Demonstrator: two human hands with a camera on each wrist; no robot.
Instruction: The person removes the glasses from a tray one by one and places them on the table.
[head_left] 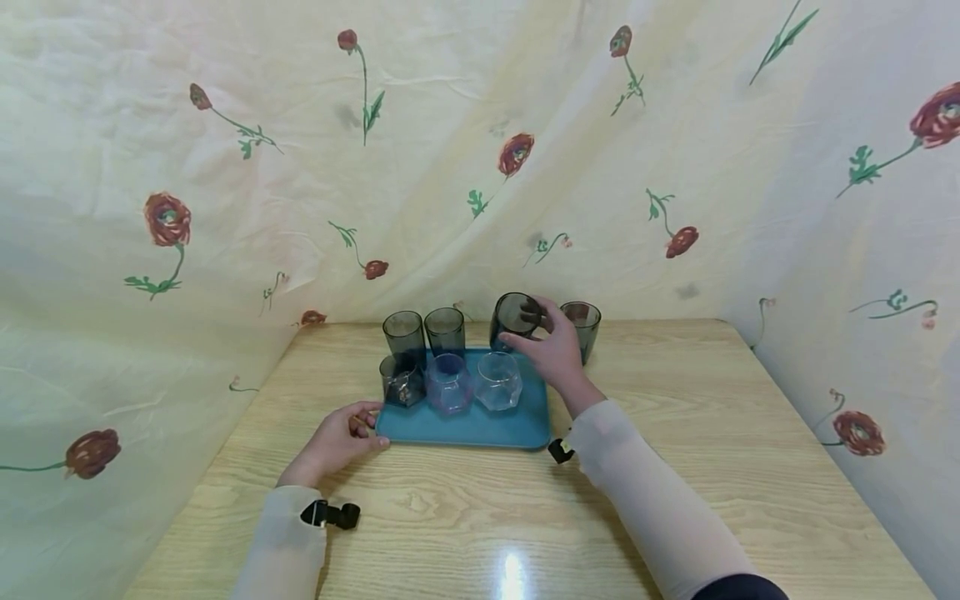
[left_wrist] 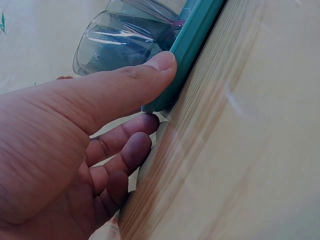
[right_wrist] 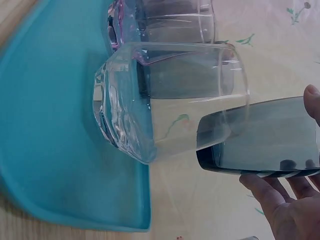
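Observation:
My right hand (head_left: 558,350) grips a smoky grey tumbler (right_wrist: 265,135) by its sides, with thumb and fingers around it. The tumbler hangs slightly tilted over the back right of the blue tray (head_left: 465,429). My left hand (head_left: 337,442) holds the tray's left front corner, its thumb (left_wrist: 162,61) on the rim and its other fingers curled beside the corner. On the tray stand a clear faceted glass (head_left: 498,387), a purple-tinted glass (head_left: 450,387) and a short dark glass (head_left: 401,387) in front, with two smoky tumblers (head_left: 403,333) behind.
Another smoky tumbler (head_left: 585,325) stands at the back of the wooden table (head_left: 675,417), right of the tray and partly behind my right hand. A flowered cloth (head_left: 435,167) hangs along the table's far edge and both sides.

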